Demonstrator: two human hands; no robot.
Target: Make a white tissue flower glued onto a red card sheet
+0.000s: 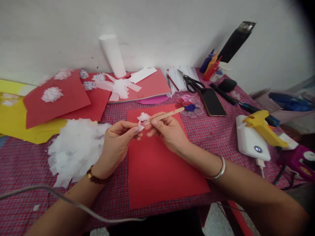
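Note:
My left hand [120, 139] is closed, pinching a small piece of white tissue paper [140, 127] between thumb and fingertips. In my right hand [167, 131] is a wooden craft stick [169, 113], its near end touching or almost touching that tissue and its far end pointing up to the right. Both hands hover over a red paper sheet [159, 170]. On that sheet's upper part, just behind my fingertips, sits a small ruffled white tissue puff [143, 116]. A large heap of white tissue pieces [76, 147] lies left of my left hand.
A plastic paint palette [194, 106], a phone [213, 101] and black scissors [192, 82] lie behind on the right. A yellow glue gun [267, 127] rests on a white power bank [252, 141]. Red sheets with tissue puffs [52, 94] are at left. A cable [73, 201] crosses the foreground.

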